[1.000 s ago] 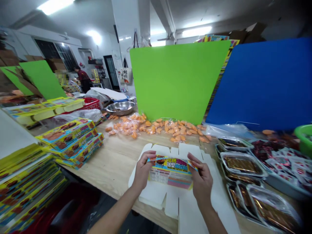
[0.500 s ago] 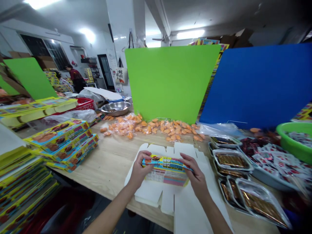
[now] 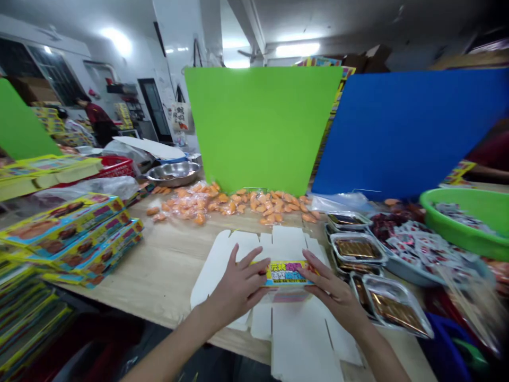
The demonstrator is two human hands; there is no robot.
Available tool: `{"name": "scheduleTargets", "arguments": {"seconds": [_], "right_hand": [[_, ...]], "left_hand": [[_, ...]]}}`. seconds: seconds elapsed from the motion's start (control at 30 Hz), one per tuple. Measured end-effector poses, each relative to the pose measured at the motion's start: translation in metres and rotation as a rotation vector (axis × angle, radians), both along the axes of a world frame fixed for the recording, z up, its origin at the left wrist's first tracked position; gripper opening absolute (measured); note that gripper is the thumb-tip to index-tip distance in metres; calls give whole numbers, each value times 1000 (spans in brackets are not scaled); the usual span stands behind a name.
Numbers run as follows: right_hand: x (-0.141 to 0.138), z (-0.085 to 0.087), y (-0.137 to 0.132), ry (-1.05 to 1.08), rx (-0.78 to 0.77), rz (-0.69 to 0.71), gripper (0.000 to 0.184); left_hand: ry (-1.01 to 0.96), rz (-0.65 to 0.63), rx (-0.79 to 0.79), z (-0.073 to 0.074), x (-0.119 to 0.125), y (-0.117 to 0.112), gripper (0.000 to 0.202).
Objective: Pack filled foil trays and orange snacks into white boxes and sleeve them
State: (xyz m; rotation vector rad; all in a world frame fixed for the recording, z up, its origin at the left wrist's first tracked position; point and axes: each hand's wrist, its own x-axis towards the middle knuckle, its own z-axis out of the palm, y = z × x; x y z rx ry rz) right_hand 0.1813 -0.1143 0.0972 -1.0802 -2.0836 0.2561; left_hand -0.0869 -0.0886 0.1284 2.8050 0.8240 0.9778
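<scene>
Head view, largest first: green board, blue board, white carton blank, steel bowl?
1. Green board and blue board: look alike, not ranked.
2. White carton blank, though nearness to the camera may flatter it.
3. Steel bowl.

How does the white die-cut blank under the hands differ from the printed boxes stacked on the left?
The white die-cut blank lies flat and unfolded, while the printed boxes are folded and closed. The blank is plain white, the boxes yellow and blue with food pictures. Both rest on the wooden table.
</scene>
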Motion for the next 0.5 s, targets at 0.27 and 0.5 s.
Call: {"name": "scheduleTargets", "arguments": {"seconds": [0.27,0.5], "right_hand": [[-8,7,-6,-186,246,-238,38],[85,0,-111,161,228,-1180,28]], "left_hand": [[226,-119,224,6,8,26,27],[96,-169,202,-5,4,35,35]]}}
